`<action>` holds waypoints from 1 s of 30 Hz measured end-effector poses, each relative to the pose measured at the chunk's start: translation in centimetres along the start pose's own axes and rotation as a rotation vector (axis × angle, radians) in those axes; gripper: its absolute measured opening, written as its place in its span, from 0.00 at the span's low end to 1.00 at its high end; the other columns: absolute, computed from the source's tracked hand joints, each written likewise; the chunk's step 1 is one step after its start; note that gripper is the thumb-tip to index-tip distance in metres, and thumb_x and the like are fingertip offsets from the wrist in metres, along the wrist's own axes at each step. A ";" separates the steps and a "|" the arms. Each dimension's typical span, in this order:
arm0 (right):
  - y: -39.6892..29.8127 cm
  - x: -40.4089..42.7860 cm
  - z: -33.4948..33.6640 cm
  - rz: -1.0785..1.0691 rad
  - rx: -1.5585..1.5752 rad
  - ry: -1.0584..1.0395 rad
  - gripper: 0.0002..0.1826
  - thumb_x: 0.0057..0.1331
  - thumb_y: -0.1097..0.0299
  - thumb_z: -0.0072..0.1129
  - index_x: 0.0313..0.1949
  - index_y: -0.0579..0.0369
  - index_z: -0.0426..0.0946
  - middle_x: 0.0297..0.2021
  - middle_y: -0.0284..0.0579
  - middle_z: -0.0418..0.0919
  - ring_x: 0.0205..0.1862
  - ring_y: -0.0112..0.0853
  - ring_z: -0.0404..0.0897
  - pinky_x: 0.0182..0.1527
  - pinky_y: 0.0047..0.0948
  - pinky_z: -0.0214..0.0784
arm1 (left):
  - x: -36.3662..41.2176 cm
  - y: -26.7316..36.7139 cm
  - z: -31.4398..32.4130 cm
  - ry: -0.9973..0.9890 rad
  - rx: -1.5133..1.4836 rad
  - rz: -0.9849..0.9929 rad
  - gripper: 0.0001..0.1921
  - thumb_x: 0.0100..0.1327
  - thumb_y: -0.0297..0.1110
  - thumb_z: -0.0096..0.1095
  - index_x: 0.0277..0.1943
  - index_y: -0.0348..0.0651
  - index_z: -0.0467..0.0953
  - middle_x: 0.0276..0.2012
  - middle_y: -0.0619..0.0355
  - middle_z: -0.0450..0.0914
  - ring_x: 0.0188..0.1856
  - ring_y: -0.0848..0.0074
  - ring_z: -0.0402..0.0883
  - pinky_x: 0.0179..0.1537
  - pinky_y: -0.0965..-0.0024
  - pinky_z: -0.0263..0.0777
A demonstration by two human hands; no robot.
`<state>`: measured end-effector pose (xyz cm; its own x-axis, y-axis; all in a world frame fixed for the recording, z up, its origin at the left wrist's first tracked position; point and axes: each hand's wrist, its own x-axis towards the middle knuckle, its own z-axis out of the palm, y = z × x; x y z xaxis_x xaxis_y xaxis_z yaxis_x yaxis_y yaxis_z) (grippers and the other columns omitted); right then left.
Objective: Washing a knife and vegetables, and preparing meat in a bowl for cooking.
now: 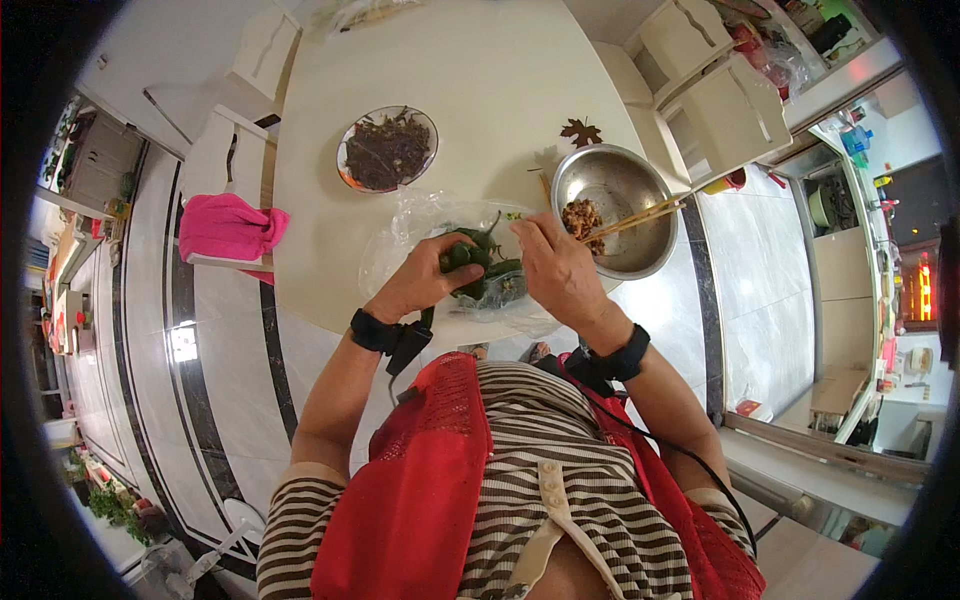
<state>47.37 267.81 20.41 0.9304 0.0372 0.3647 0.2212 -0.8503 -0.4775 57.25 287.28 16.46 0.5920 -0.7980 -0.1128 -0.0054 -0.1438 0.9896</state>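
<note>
My left hand (431, 274) is closed around a green pepper (463, 260) above a clear plastic bag (386, 247). More green peppers (506, 274) lie in the bag, partly behind its film. Beside them is my right hand (559, 274), its fingertips drawn together in the air near the bag; whether they pinch anything is hard to see. Just right of that hand, a steel bowl (637, 251) holds a clump of minced filling (581, 219) on its left side. A pair of wooden chopsticks (637, 219) slants from the filling over the bowl's right rim.
A plate (433, 154) of dark dried leaves or stems stands on the cream table (480, 90). A dark leaf-shaped piece (581, 133) lies behind the bowl. Pink cloth (229, 229) drapes a chair at left; white chairs (735, 105) flank the right side. A black cable (694, 457) trails from my right wrist.
</note>
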 end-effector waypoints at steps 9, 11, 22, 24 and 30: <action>0.2 -1.1 0.6 -0.253 -0.364 -0.289 0.13 0.56 0.73 0.54 0.41 0.63 0.71 0.33 0.45 0.74 0.40 0.37 0.78 0.36 0.34 0.74 | -0.8 2.2 1.2 -0.140 0.554 0.332 0.15 0.48 0.27 0.69 0.38 0.32 0.73 0.41 0.43 0.76 0.43 0.50 0.75 0.43 0.60 0.71; -0.5 -1.9 1.0 -0.207 -0.356 -0.311 0.11 0.56 0.72 0.55 0.39 0.62 0.71 0.31 0.45 0.73 0.38 0.38 0.78 0.34 0.35 0.74 | -1.4 3.4 1.4 -0.216 0.672 0.254 0.19 0.47 0.23 0.67 0.44 0.33 0.74 0.49 0.42 0.75 0.48 0.49 0.74 0.48 0.58 0.69; -2.7 -1.9 1.7 0.346 0.585 0.053 0.03 0.59 0.79 0.52 0.31 0.62 0.67 0.21 0.56 0.72 0.23 0.48 0.73 0.26 0.37 0.63 | -3.5 3.6 2.7 0.098 0.519 0.381 0.20 0.49 0.24 0.72 0.45 0.35 0.74 0.55 0.44 0.75 0.55 0.52 0.76 0.54 0.60 0.71; -2.7 -1.4 1.4 0.502 0.708 0.105 0.02 0.59 0.79 0.52 0.31 0.62 0.69 0.21 0.55 0.72 0.23 0.47 0.73 0.26 0.35 0.63 | -3.2 4.2 2.8 0.159 0.437 0.412 0.17 0.51 0.22 0.70 0.44 0.34 0.73 0.55 0.43 0.75 0.54 0.54 0.77 0.54 0.61 0.71; 0.6 -2.1 1.1 0.180 0.116 0.124 0.20 0.59 0.73 0.62 0.52 0.55 0.75 0.49 0.51 0.74 0.36 0.45 0.79 0.39 0.38 0.74 | -3.2 4.5 2.4 0.422 0.094 0.264 0.14 0.61 0.23 0.63 0.48 0.30 0.71 0.56 0.43 0.74 0.52 0.65 0.79 0.54 0.67 0.72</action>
<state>45.83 267.78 18.51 0.9163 -0.1804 0.3575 0.0937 -0.7714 -0.6294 53.38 287.73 21.06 0.8350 -0.5107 0.2050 -0.2594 -0.0367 0.9651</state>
